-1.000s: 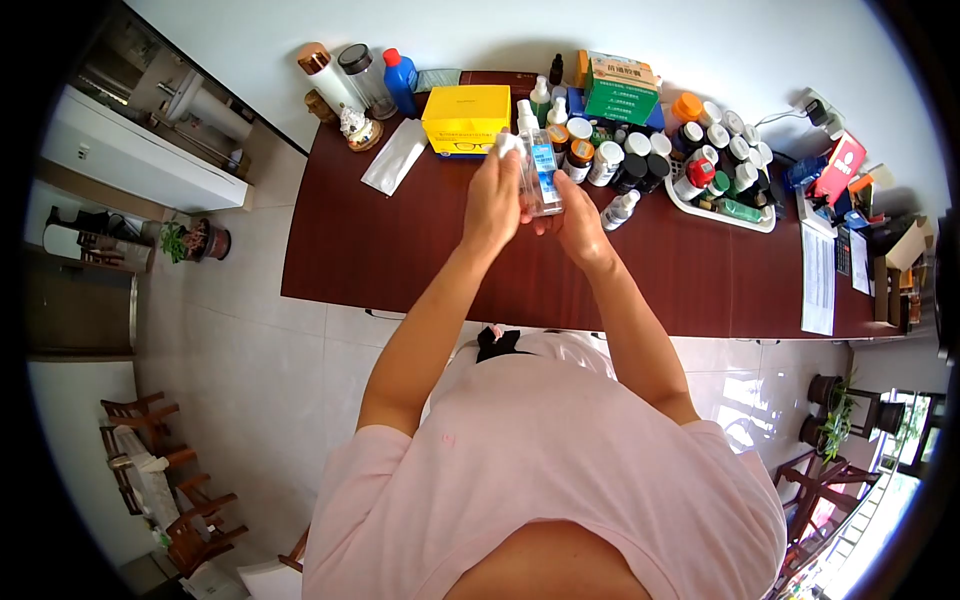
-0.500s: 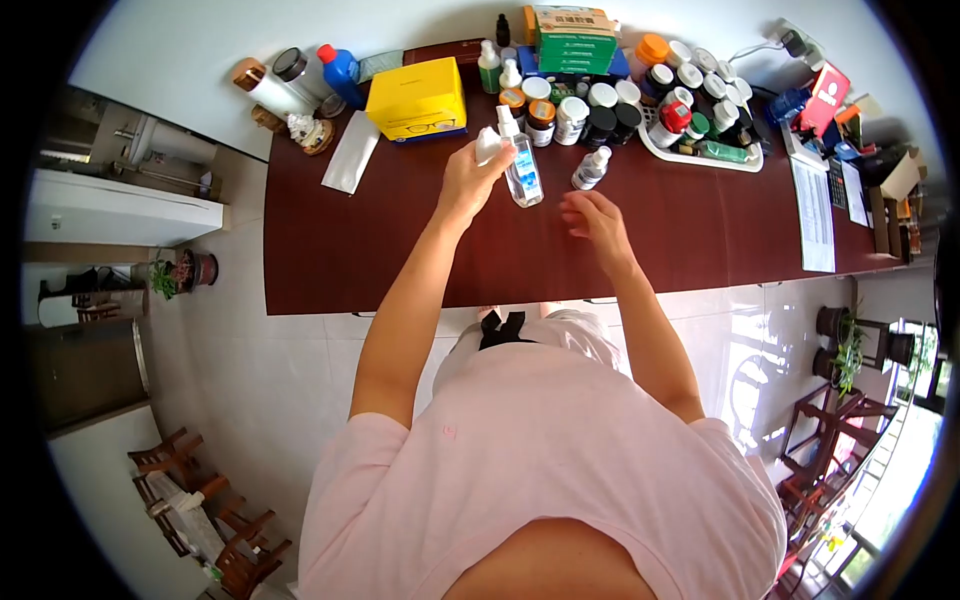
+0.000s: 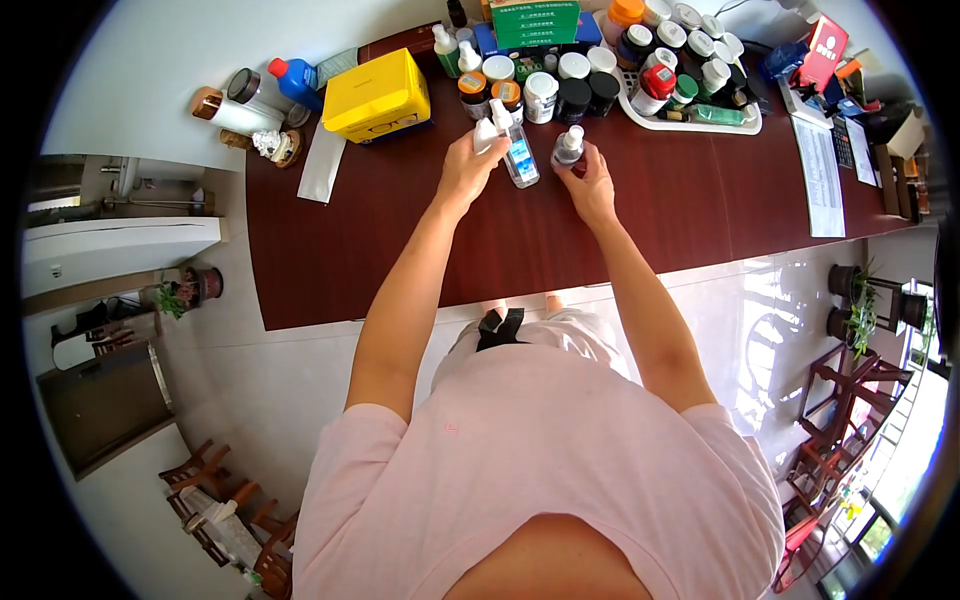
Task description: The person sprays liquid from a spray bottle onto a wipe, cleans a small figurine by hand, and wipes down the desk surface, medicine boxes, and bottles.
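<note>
The dark red desk (image 3: pixel 380 250) spread beyond both hands, with the yellow box (image 3: pixel 377 92) to the left. The left hand (image 3: pixel 463 178) pinched a white wad (image 3: pixel 484 134) beside the neck of the taller clear bottle (image 3: pixel 521 162). The right hand (image 3: pixel 592 190) was nearer the small spray bottle (image 3: pixel 568 148), which stood roughly upright just beyond and left of its palm; its thumb and fingers curved about that bottle, their pressure unclear.

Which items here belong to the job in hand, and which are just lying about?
Likely in use:
- clear spray bottle, left hand
- small bottle, right hand

Apparently lying about:
- yellow box
- blue bottle
- white tray
- papers
</note>
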`<state>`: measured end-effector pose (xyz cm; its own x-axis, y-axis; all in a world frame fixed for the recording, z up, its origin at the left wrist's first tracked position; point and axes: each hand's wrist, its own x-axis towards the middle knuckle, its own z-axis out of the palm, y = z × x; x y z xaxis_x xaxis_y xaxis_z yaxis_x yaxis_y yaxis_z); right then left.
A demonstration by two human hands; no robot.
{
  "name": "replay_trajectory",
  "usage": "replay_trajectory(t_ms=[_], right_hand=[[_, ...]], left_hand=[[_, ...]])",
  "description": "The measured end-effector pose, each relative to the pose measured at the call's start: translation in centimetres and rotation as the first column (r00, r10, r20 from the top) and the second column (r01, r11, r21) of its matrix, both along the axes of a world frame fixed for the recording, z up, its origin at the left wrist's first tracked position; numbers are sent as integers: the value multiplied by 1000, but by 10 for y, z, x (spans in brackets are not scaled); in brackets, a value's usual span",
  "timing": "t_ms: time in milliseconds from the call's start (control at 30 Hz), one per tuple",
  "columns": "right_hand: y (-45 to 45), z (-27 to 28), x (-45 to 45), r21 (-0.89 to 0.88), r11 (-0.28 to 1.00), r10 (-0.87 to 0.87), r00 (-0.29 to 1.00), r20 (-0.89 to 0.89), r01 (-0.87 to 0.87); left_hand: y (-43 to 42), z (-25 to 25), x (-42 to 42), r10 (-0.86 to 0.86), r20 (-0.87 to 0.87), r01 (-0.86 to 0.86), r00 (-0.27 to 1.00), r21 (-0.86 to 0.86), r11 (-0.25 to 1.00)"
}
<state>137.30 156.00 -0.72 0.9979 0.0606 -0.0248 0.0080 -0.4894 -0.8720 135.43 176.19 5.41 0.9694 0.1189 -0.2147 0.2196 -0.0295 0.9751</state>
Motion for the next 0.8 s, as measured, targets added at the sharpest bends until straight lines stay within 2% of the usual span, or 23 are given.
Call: replay_trajectory(t_ms=[100, 200, 267, 300, 367, 400, 467, 667, 800], right_hand=[[-2, 2, 1, -41, 999, -4, 1000, -28, 3], [-11, 6, 1, 49, 998, 34, 991, -128, -28], [-17, 13, -3, 251, 967, 94, 969, -228, -35], [-18, 23, -7, 251, 967, 93, 969, -228, -34], [-17, 50, -13, 617, 783, 201, 904, -377, 83], [-18, 57, -14, 617, 782, 198, 906, -375, 84], [-19, 66, -16, 759, 640, 281, 883, -376, 119], [-28, 71, -15, 841, 519, 309, 883, -353, 155], [-37, 65, -19, 843, 512, 320, 873, -368, 168]], left_hand=[[0, 6, 0, -51, -15, 51, 999, -34, 998], [-2, 16, 0, -51, -26, 50, 998, -44, 998], [-2, 20, 1, -54, -26, 51, 998, -95, 994], [-2, 21, 1, -54, -25, 52, 998, -94, 994], [-4, 24, 2, -59, -1, 59, 998, -32, 998], [-4, 25, 3, -62, 2, 62, 998, -31, 998], [-5, 27, 2, -53, -3, 53, 999, -37, 998], [-9, 34, 5, -68, -43, 65, 997, -75, 995], [-14, 46, 9, -82, -25, 81, 996, -60, 995]])
